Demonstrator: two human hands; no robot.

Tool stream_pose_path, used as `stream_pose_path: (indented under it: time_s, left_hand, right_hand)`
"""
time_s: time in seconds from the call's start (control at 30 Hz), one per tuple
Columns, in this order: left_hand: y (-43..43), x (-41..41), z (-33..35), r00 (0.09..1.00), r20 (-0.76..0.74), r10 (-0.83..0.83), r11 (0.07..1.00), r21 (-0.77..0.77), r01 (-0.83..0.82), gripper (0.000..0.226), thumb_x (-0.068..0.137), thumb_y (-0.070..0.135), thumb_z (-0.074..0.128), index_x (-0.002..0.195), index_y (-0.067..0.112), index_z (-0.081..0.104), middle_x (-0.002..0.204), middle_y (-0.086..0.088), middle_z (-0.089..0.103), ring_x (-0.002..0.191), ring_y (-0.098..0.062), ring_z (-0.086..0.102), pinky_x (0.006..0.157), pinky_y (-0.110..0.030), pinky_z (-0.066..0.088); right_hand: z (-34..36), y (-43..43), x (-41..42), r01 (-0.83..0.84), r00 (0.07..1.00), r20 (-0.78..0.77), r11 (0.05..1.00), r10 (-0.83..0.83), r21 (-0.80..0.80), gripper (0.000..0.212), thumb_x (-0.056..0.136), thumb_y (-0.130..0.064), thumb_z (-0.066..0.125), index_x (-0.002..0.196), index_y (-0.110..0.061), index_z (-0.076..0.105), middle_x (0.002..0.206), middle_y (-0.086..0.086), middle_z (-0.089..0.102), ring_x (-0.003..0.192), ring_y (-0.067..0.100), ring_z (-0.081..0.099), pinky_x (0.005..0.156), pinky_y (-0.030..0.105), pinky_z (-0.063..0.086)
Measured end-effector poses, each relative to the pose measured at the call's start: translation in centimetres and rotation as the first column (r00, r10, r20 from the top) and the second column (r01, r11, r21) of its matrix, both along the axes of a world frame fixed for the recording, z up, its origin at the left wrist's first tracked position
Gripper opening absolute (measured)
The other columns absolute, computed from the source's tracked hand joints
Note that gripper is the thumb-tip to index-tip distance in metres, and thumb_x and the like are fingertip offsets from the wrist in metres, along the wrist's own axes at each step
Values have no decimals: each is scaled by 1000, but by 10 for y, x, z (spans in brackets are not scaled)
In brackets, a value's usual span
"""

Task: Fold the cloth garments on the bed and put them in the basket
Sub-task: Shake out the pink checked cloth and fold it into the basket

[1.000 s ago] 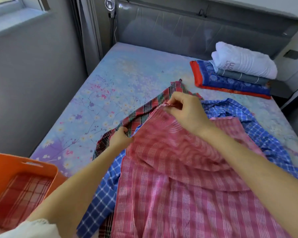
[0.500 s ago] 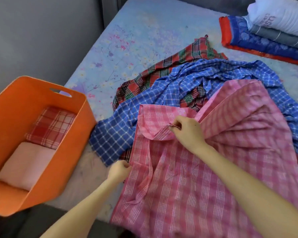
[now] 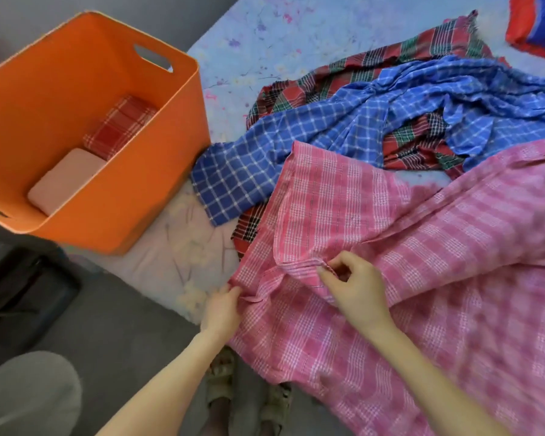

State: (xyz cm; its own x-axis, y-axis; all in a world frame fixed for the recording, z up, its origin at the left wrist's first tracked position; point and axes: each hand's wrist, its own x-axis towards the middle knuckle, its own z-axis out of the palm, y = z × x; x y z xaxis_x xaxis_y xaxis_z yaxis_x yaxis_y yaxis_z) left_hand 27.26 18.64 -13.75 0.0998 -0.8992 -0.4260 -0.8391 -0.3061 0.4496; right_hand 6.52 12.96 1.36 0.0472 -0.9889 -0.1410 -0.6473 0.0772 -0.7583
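Note:
A pink checked cloth [image 3: 422, 262] lies spread over the near right of the bed, its far edge folded toward me. My left hand [image 3: 222, 309] pinches its near left corner at the bed's edge. My right hand [image 3: 356, 289] pinches the folded hem just to the right of that corner. Behind the pink cloth lie a crumpled blue checked cloth [image 3: 328, 127] and a red-green tartan cloth [image 3: 375, 67]. The orange basket [image 3: 158, 146] stands on the bed's near left corner, holding a folded red checked cloth [image 3: 120, 125] and a folded pale pink cloth [image 3: 65, 180].
The bed's floral sheet [image 3: 258, 39] shows beyond the cloths. A folded red-and-blue stack [image 3: 529, 29] sits at the far right. Below the bed edge are grey floor, my sandalled feet [image 3: 249, 394] and a dark object [image 3: 22, 294] at the left.
Both hands have drawn the pink cloth's far edge back toward me, down to the bed's near edge. The camera has tilted down, so the basket and floor fill more of the view.

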Motion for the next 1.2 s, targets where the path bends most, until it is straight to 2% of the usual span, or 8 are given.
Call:
stream_pose_path:
  time_s: [0.13,0.33,0.47,0.63,0.77,0.97,1.13,1.2]
  left_hand:
    - [13,7,-11,995,88,-36,995,-90,44,14,84,20,62,75,12,70,76,-7,70,71,-30,65,57,-28,35]
    - [71,31,-28,993,54,109,994,19,-110,24,90,29,57,70,17,57,78,-8,68,78,-33,63,59,-32,34]
    - [73,35,-31,922,-72,380,920,130,-369,21,89,29,60,72,17,66,79,-5,66,84,-27,63,60,-31,33]
    - [75,43,-32,746,-189,639,769,110,-630,16,85,21,66,81,7,72,90,-8,67,90,-23,60,66,-27,31]
    - [76,50,-44,718,-260,646,763,204,-613,18,83,23,69,83,6,73,90,-3,69,87,-18,61,67,-25,35]
    - [72,50,-44,272,-484,832,528,540,-656,19,82,5,66,67,12,57,75,-3,61,71,-11,52,65,-24,39]
    - [79,55,-41,69,-589,805,524,653,-546,20,85,-1,60,68,8,54,80,-10,65,79,-23,63,75,-27,56]
    - [83,55,-38,77,-623,779,541,604,-586,15,85,-2,61,71,3,58,80,-13,65,78,-24,62,71,-25,57]
  right_hand:
    - [-23,22,2,24,999,47,999,-26,49,24,82,-15,71,63,-11,57,54,-5,53,56,7,50,51,13,37]
    - [0,66,55,-52,984,172,999,52,-5,22,82,-17,69,65,-12,57,56,-5,55,59,10,53,51,19,40]
    - [-17,77,87,-135,981,142,991,133,7,27,83,-17,68,62,-15,51,55,-8,50,56,11,48,54,25,39]
    - [-58,63,82,4,997,77,999,-8,51,26,83,-15,67,62,-14,52,53,-7,51,55,8,49,51,24,38]
    - [-75,58,80,55,997,56,995,-60,81,29,85,-12,66,60,-16,50,55,-8,50,53,0,48,49,12,36]
    - [-84,55,89,26,998,53,996,-30,87,31,84,-13,67,59,-14,49,54,-4,47,51,2,45,49,11,36]
    - [-84,52,89,26,998,55,995,-32,93,32,85,-14,67,58,-11,48,53,-4,44,51,3,45,49,11,35]
    - [-83,54,90,23,998,50,996,-27,87,32,85,-14,67,59,-13,48,53,-5,45,50,2,45,48,10,35]
